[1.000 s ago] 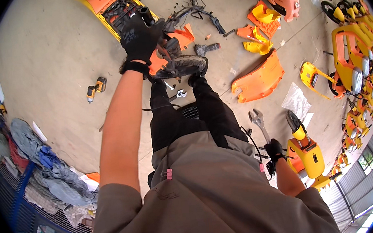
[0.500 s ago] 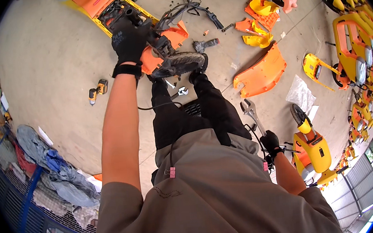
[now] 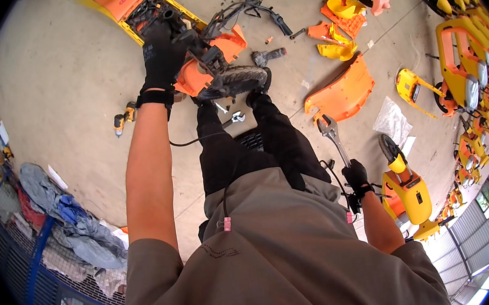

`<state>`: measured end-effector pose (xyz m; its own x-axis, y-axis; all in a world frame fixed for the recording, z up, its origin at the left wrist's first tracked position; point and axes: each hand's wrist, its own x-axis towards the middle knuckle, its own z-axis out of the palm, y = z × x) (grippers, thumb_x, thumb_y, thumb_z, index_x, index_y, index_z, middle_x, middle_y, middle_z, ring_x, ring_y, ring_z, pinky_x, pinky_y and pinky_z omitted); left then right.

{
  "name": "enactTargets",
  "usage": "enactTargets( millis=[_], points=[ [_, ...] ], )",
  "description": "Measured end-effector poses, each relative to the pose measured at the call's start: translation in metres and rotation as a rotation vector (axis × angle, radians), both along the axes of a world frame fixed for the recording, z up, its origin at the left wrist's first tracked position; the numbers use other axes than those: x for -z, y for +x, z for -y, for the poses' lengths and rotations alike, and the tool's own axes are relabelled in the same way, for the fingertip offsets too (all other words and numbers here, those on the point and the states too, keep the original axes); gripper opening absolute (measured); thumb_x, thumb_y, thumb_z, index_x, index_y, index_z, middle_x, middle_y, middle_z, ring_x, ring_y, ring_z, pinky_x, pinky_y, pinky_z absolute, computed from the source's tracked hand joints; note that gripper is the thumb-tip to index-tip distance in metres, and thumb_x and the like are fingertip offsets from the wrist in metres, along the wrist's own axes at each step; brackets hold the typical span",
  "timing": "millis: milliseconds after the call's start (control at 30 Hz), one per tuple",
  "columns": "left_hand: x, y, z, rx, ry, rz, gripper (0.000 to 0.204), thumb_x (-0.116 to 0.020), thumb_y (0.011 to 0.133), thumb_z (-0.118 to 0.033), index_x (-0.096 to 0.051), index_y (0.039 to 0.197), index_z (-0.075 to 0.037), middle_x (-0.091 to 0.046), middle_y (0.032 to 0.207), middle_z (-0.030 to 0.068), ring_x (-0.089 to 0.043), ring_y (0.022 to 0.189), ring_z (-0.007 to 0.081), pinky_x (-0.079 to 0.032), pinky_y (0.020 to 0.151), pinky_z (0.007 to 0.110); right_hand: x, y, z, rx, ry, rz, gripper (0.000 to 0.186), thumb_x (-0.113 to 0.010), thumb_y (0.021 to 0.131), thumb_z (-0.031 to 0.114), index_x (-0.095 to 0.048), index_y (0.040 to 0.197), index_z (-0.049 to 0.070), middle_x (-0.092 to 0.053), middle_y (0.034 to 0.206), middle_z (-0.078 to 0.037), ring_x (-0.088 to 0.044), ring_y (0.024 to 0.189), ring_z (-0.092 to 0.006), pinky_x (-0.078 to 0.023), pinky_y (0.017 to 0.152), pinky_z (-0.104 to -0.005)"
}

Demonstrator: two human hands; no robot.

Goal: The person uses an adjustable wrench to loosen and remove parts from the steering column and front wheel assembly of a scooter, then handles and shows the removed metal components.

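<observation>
A partly stripped orange and yellow scooter [image 3: 121,0] lies ahead of me with its inner parts exposed. My left hand [image 3: 163,55], in a black glove, is closed on a black part at the scooter's front end; dark parts hide the fingertips. The scooter's front wheel [image 3: 243,81] lies between my feet, beside an orange cover [image 3: 194,79]. Off to my right, my gloved right hand [image 3: 355,175] grips the handle of a large adjustable wrench [image 3: 332,131]. The wrench points forward with its jaws uppermost, clear of the scooter.
On the floor lie a second wrench [image 3: 236,117], a yellow and black power drill [image 3: 126,118], a dark power tool [image 3: 269,56] and handlebars with cables [image 3: 269,16]. A curved orange panel [image 3: 342,91] and more covers [image 3: 338,23] are to the right. Yellow scooters [image 3: 464,64] line the right side.
My left hand has shifted slightly back and left at the scooter's front. My right hand has raised the wrench a little forward, so its jaws now overlap the orange panel's lower edge.
</observation>
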<state>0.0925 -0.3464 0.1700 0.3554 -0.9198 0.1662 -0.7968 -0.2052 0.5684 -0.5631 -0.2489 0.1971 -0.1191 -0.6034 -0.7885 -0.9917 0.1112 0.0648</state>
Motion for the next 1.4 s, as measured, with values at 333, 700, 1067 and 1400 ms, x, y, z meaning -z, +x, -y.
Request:
enactTargets(
  millis=[333,700,1067,1400],
  points=[
    [-0.003,-0.044,0.01,-0.414,0.055,0.135,0.036,-0.08,0.073,-0.032,-0.064,0.092,-0.006,-0.069,0.09,0.0145,-0.066,0.085,0.0354,-0.052,0.073,0.044,0.013,0.048,0.07,-0.22,-0.186,0.158,0.024,-0.065,0.075,0.022,-0.058,0.09,0.005,-0.065,0.077,-0.021,-0.064,0.078,-0.0435,-0.05,0.065,-0.0509],
    [0.007,-0.004,0.005,-0.148,0.074,-0.019,0.038,-0.08,0.075,-0.03,-0.065,0.097,-0.003,-0.066,0.082,0.0117,-0.064,0.077,0.029,-0.051,0.071,0.039,0.007,0.085,0.088,-0.149,-0.175,0.277,0.022,-0.064,0.078,0.022,-0.057,0.091,0.006,-0.065,0.077,-0.02,-0.064,0.077,-0.0426,-0.049,0.065,-0.0496],
    [0.001,0.001,-0.003,-0.042,0.033,-0.166,0.028,-0.077,0.079,-0.023,-0.065,0.097,-0.005,-0.066,0.09,0.0114,-0.065,0.084,0.0296,-0.051,0.075,0.038,-0.003,0.01,0.033,-0.124,0.05,-0.111,0.028,-0.063,0.072,0.021,-0.062,0.096,0.007,-0.069,0.09,-0.022,-0.066,0.089,-0.0424,-0.053,0.077,-0.0498],
    [0.003,0.002,-0.009,-0.142,0.063,-0.018,0.039,-0.078,0.079,-0.031,-0.067,0.099,0.0,-0.067,0.086,0.0118,-0.063,0.077,0.0239,-0.05,0.07,0.036,0.001,0.005,0.017,-0.107,-0.01,-0.001,0.027,-0.062,0.07,0.022,-0.061,0.09,0.004,-0.066,0.084,-0.024,-0.064,0.084,-0.044,-0.052,0.072,-0.0508]
  ],
)
